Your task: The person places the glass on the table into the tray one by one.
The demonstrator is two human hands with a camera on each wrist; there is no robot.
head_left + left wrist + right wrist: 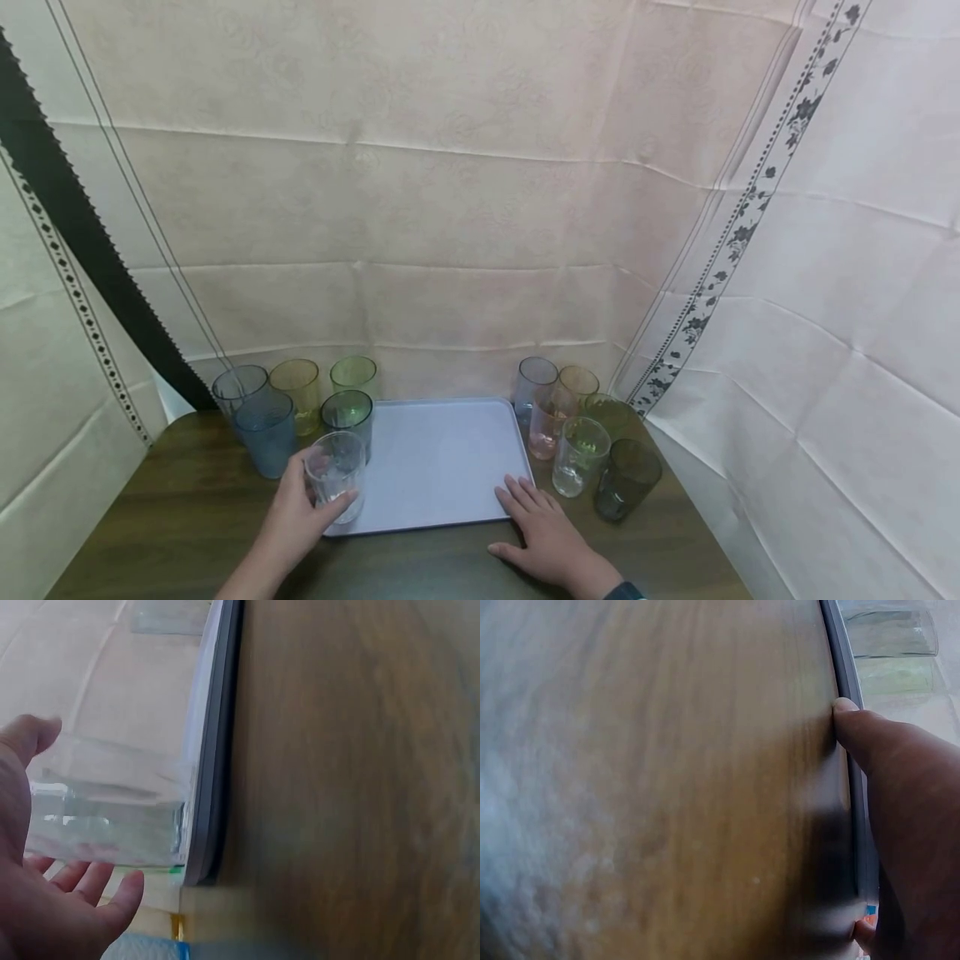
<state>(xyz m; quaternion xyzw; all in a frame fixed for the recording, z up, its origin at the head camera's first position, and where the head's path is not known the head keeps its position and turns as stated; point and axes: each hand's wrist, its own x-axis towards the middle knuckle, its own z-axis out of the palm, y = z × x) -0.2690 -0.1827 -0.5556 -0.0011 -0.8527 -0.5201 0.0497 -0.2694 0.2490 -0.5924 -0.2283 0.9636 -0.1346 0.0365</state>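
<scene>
A clear glass (335, 467) stands upright at the front left corner of the white tray (450, 467). My left hand (296, 508) is around its left side, thumb in front. In the left wrist view the fingers (124, 900) are spread and loosely bent beside the clear glass (112, 810), not visibly squeezing it. My right hand (543, 533) lies with fingers straight at the tray's front right corner, fingertips at the rim. In the right wrist view its thumb (855, 724) is beside the dark tray edge (844, 660).
On the left stand a blue glass (267, 433), an amber glass (296, 396), a dark green glass (348, 417) and others. On the right are a pink glass (551, 425), a clear glass (579, 458), a dark glass (628, 479) and more. Patterned cloth (450, 208) walls the wooden table.
</scene>
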